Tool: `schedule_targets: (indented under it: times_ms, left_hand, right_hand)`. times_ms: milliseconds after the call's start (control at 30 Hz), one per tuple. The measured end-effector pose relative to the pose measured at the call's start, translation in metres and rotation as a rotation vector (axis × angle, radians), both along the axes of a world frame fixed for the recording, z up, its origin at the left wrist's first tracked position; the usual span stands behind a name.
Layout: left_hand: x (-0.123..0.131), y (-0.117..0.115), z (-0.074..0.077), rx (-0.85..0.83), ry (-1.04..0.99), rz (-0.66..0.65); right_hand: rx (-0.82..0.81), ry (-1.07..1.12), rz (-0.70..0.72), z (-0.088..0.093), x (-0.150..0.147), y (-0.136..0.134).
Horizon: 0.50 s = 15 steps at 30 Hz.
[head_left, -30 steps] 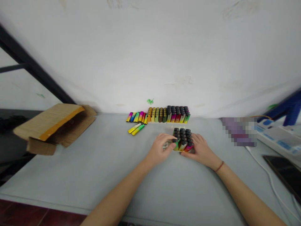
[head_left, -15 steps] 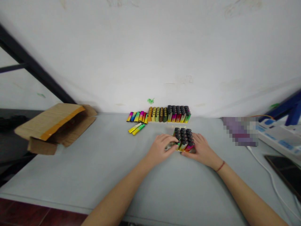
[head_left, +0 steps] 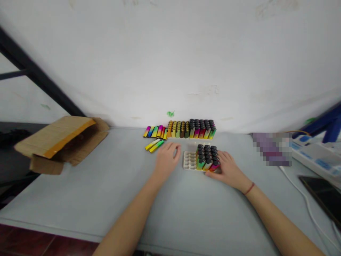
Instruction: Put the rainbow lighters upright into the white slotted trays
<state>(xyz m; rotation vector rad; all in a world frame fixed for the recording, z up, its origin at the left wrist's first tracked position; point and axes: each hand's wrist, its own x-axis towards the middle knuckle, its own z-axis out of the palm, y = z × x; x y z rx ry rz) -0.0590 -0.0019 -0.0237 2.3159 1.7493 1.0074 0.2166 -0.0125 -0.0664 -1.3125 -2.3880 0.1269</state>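
Observation:
A white tray with round-edged slots stands on the table before me. Upright lighters with black tops and multicoloured bodies fill its right part, while slots on its left side show bare. My right hand grips the tray's right end, thumb at the front and fingers along the side. Left of the tray, my left hand hovers with its thumb apart from the fingers, nothing visible in it. Just beyond it lie two loose lighters, yellow-white and green-yellow.
More loose lighters lie in a row farther back. Next to them, filled lighter trays stand against the wall. An open cardboard box sits at the left; a phone, white cable and power strip are at the right.
My left hand has let go of a lighter at the tray's front left and moved left toward the loose lighters. My right hand has stayed on the tray.

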Motion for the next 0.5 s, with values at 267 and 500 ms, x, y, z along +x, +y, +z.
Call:
schedule_targets:
  times_ms: [267, 500]
  left_hand:
    - [-0.045, 0.015, 0.007, -0.246, 0.321, 0.482]
    - [-0.034, 0.013, 0.0, -0.266, 0.342, 0.382]
  right_hand:
    - [0.002, 0.012, -0.005, 0.0, 0.0, 0.0]
    - [0.002, 0.01, -0.005, -0.001, 0.0, 0.0]
